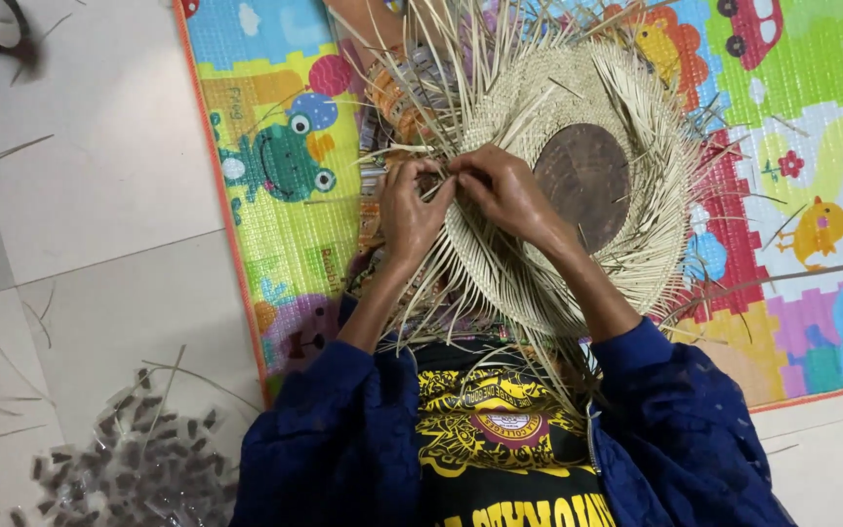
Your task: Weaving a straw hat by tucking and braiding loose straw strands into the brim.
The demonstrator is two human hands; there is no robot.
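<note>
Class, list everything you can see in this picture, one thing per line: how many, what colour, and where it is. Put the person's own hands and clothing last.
woven straw piece: one, pale tan, round, loose strands sticking out all round, on the mat in front of the person
round disc: one, dark brown, at the centre of the weave
play mat: one, bright multicoloured with cartoon animals, on the floor
floor tiles: pale grey, left of the mat
clear bag: one, holding small dark pieces, lower left on the tiles
loose straw strands: several, pale, scattered on the tiles
left hand: one, gripping strands at the weave's edge
right hand: one, pinching strands beside the left hand
jacket sleeves: two, dark blue
</note>
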